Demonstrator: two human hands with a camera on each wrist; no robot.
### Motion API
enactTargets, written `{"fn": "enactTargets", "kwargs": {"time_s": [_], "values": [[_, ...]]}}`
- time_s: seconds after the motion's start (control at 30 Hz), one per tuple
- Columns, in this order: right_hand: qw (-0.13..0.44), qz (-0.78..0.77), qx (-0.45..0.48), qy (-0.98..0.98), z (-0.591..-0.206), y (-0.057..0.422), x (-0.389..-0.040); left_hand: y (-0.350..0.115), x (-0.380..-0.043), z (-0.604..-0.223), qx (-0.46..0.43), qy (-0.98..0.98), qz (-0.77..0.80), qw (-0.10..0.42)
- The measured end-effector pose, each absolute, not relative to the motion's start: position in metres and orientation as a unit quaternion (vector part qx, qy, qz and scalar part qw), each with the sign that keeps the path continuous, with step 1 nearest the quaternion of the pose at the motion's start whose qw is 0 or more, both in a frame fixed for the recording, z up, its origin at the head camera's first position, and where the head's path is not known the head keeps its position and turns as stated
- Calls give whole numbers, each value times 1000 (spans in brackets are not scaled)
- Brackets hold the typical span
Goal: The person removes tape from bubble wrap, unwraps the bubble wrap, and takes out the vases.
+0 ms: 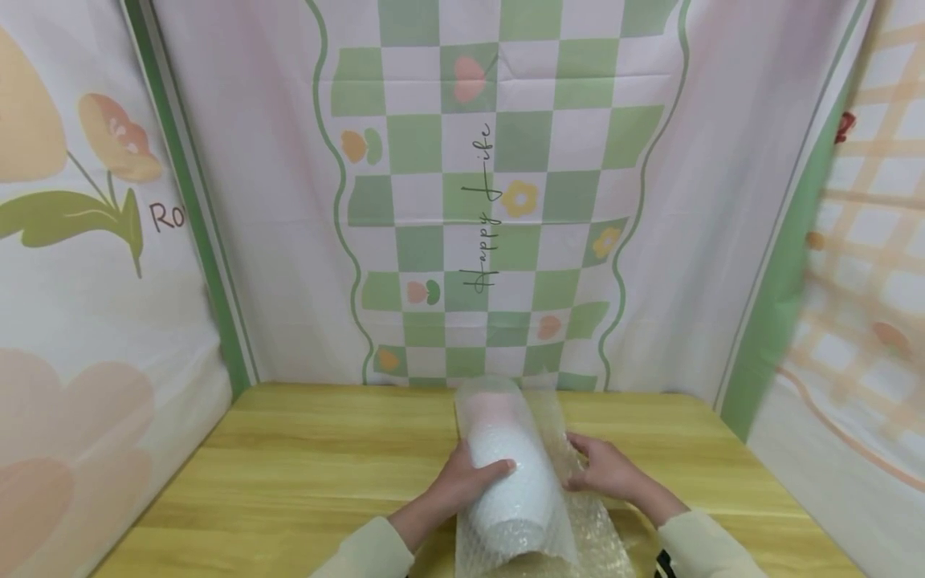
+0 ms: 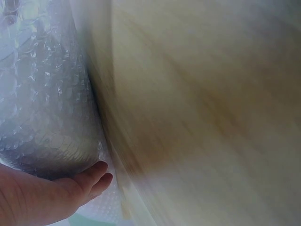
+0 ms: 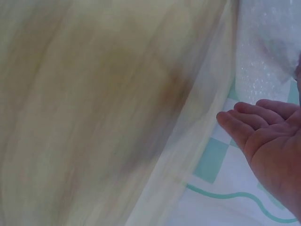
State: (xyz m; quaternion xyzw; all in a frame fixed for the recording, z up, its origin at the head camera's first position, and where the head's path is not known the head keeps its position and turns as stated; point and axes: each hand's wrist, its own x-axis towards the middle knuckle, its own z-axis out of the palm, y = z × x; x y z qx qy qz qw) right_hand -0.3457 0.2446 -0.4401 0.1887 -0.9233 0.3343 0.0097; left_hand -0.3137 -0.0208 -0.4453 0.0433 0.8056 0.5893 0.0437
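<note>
L hand (image 1: pixel 473 482) has hold of a white object (image 1: pixel 516 482) w/ a pinkish far end, covered in bubble wrap (image 1: pixel 598 526). Obj lies on its side on the wood-look table (image 1: pixel 325 466), approx in the middle of the near half, long axis running away from the person & leaning a bit left at the far end. Thumb goes across the top, tip pointing right, other fingers down the left flank, so the grip's about as wide as the obj itself. L wrist cam backs that up: hand right up against the wrapped curve, a couple of fingertips poking out past it.

R hand (image 1: pixel 607 472) comes in from the right, forearm angled fwd & left, fingers aimed left at the loose flap of wrap. Thumb & fingers are apart w/ a visible gap. R wrist cam has the fingers pretty much straight, slightly fanned, palm showing. Def near the edge of the wrap, but can't tell exactly which bits touch it tbh.

Both wrists stick out of cream sleeves (image 1: pixel 370 554), one each side of the obj. Loose wrap spreads on the table to the right of it, and the green/white checked cloth (image 1: pixel 470 189) hangs behind.
</note>
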Motion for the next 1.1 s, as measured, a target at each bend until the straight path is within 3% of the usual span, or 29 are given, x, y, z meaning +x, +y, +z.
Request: {"fn": "enactTargets", "kwargs": {"time_s": [0.63, 1.1], "values": [[32, 261, 175, -949, -451, 249, -338, -21, -314, -445, 50, 804, 590, 44], [48, 195, 219, -955, -454, 252, -325, -21, -315, -446, 49, 804, 590, 46]]}}
